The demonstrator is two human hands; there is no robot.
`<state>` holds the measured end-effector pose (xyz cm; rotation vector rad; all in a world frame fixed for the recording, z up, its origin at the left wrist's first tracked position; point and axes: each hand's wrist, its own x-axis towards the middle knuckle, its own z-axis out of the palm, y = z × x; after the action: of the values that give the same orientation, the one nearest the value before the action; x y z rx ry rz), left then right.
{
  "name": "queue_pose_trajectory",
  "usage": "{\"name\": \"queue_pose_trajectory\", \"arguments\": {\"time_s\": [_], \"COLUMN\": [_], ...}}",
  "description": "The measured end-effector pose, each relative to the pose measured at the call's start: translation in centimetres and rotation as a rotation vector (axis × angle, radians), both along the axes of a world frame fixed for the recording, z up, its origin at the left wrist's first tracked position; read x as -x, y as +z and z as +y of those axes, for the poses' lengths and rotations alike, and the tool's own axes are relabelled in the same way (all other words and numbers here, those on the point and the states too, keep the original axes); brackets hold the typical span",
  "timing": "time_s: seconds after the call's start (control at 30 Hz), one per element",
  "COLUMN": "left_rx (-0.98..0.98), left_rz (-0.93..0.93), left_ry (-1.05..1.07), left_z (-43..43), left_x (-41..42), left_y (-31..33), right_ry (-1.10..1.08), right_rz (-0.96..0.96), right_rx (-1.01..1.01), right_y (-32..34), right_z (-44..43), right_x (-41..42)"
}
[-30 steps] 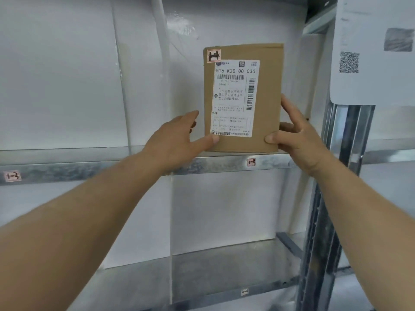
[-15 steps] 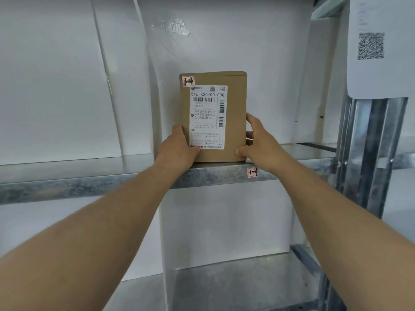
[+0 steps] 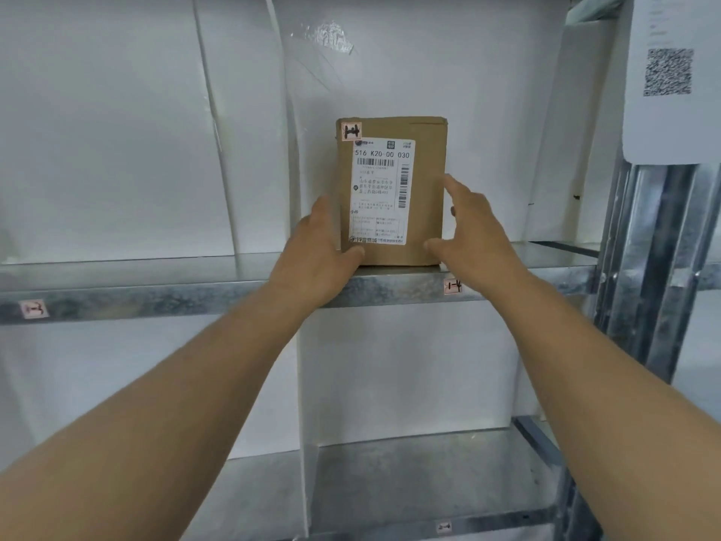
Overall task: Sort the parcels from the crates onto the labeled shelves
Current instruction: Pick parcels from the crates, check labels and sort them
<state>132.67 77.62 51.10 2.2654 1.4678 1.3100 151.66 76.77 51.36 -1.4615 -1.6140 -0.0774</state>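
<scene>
Parcel (image 3: 392,191) now stands upright on shelf (image 3: 156,298), lowered from mid-air. Left hand (image 3: 320,247) clasps left edge; right hand (image 3: 474,228) loosened, fingers spread beside right edge. Placement nearly done.

Upper metal shelf (image 3: 156,283): galvanised; brown cardboard parcel (image 3: 427,189) upright on it at 12 o'clock, near the front edge. Pink tags on the front lip: one (image 3: 452,286) at 3 o'clock of centre, another (image 3: 34,308) at 9 o'clock.
</scene>
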Motion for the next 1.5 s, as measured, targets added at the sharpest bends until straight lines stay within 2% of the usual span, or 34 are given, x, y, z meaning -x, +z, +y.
{"name": "queue_pose_trajectory", "arguments": {"time_s": [0.13, 0.23, 0.5, 0.77, 1.2, 1.5], "left_rx": [-0.151, -0.204, 0.078, 0.352, 0.539, 0.655], "left_rz": [0.053, 0.139, 0.208, 0.233, 0.188, 0.184], "left_ry": [0.076, 0.232, 0.668, 0.925, 1.184, 1.351], "left_z": [-4.1, -6.7, -12.6, -19.5, -33.5, -44.1], "left_x": [4.0, 8.4, 20.7, 30.8, 52.8, 67.2], "left_y": [-2.9, -6.6, -17.1, -24.1, -27.6, -29.4], "right_ry": [-0.004, 0.130, 0.534, 0.762, 1.012, 1.208], "right_rz": [-0.226, -0.311, -0.472, -0.622, -0.793, -0.823], "right_rx": [-0.058, -0.024, 0.155, 0.328, 0.340, 0.310], "right_y": [-1.1, -3.8, -13.3, -20.7, -24.8, -26.3], "right_z": [-3.3, -5.1, -5.8, -8.0, -17.1, -26.0], "right_x": [4.4, 8.8, 21.4, 35.4, 60.1, 78.0]}}
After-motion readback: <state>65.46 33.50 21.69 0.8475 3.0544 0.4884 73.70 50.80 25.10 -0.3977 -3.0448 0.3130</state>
